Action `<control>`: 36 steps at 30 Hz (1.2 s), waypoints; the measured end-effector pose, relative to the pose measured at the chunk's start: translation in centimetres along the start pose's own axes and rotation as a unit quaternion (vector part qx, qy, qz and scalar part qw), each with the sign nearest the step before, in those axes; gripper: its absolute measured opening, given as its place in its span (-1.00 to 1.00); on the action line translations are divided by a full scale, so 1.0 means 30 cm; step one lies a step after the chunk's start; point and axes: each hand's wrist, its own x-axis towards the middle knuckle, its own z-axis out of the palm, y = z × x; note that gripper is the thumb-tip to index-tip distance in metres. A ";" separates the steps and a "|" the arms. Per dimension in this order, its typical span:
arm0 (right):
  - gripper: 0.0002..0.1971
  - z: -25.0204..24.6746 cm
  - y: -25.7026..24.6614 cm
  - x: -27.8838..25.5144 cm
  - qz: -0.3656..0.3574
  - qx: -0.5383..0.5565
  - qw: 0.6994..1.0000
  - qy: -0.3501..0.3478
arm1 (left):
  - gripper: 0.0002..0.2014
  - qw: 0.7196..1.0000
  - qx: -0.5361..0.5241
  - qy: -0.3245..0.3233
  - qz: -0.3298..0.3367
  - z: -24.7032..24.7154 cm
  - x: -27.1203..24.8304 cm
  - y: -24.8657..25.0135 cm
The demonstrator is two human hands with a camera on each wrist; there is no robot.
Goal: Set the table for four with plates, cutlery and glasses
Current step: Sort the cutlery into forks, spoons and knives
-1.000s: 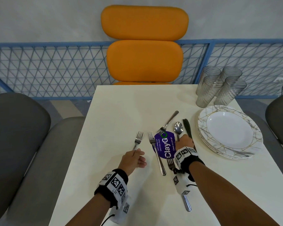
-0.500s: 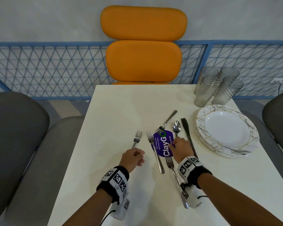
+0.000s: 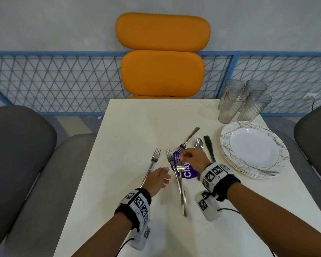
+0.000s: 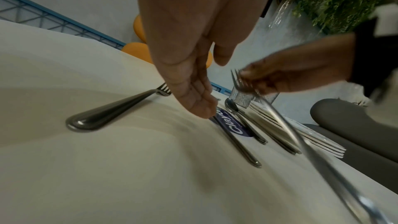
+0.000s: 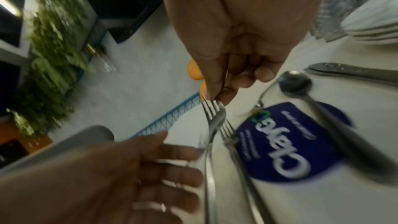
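Observation:
My right hand [image 3: 183,154] pinches a fork [image 5: 212,125] by its tines and holds it off the white table [image 3: 130,138], handle hanging towards me. My left hand [image 3: 165,178] is open just left of it, fingers straight, holding nothing. A second fork [image 3: 182,201] lies under the lifted one, and a third fork [image 3: 154,157] lies beside my left hand. Further back lie another fork [image 3: 189,138], a spoon [image 3: 199,142] and a dark knife [image 3: 208,147]. A stack of marbled plates [image 3: 271,145] and several ribbed glasses [image 3: 243,101] stand at the right.
A round purple sticker [image 3: 188,172] marks the table's middle. An orange chair [image 3: 162,71] stands at the far end, grey chairs [image 3: 17,145] at both sides, and a blue mesh fence [image 3: 54,80] runs behind.
My right hand moved left from the spoon and knife, pinched a fork's tines and raised it. My left hand uncurled and shifted right, off the left fork's handle.

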 end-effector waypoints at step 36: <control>-0.70 0.194 -0.072 0.181 0.084 -0.010 0.996 -0.010 | -0.78 0.974 -0.127 0.183 0.034 -0.144 -0.006 0.003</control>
